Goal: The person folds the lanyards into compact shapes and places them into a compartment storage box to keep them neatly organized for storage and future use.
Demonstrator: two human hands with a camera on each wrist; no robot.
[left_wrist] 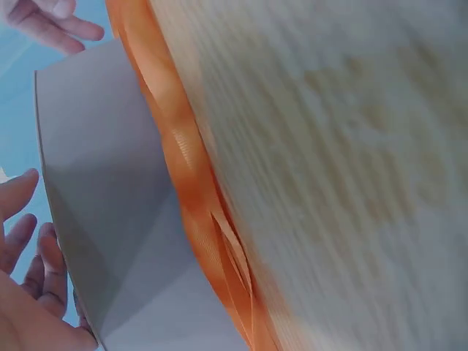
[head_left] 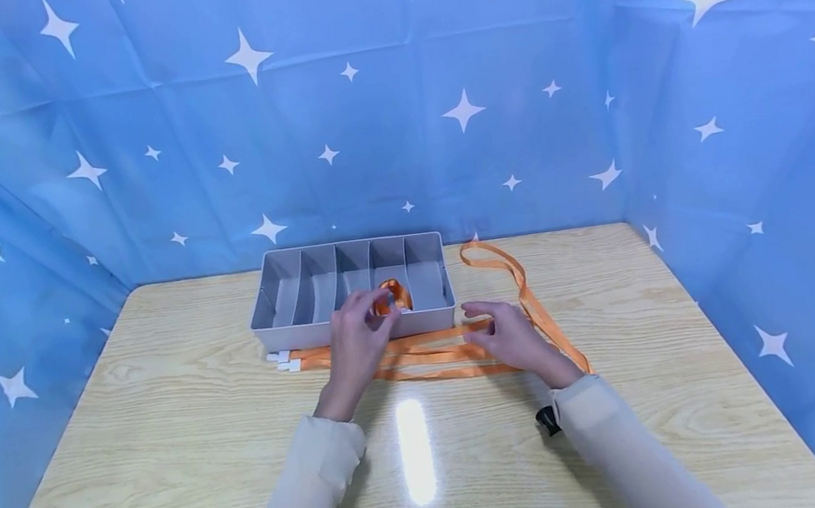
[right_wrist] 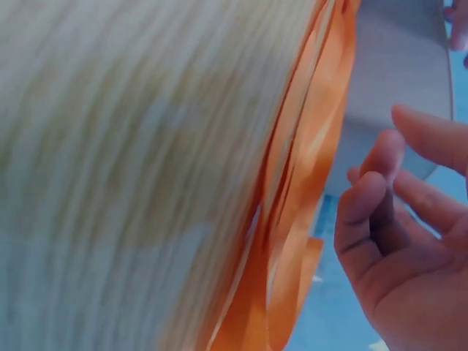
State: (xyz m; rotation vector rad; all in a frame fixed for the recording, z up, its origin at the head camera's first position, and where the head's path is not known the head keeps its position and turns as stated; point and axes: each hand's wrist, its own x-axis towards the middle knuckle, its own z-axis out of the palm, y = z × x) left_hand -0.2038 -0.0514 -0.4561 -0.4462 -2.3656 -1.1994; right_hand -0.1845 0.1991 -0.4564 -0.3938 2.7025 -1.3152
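At the front wall of a grey divided tray point(head_left: 296, 336), my left hand point(head_left: 358, 335) hovers with its fingers over the rim. A coiled orange lanyard point(head_left: 400, 295) lies in the fourth compartment from the left, beside those fingertips. In the left wrist view the hand's fingers are spread and loosely bent, with nothing seen between them. My right hand point(head_left: 511, 338) is to the right of the tray, thumb and fingers apart, holding nothing. Beneath both hands, several flat orange lanyards point(head_left: 434, 357) run along the tray's front, their white ends point(head_left: 287, 361) at the left.
One orange lanyard loop point(head_left: 520, 283) extends back along the tray's right side. The other tray compartments show bare grey floors. A small black object point(head_left: 547, 421) is at the right sleeve cuff. Blue star-patterned cloth point(head_left: 361, 108) encloses the wooden table point(head_left: 173, 448) at the back and sides.
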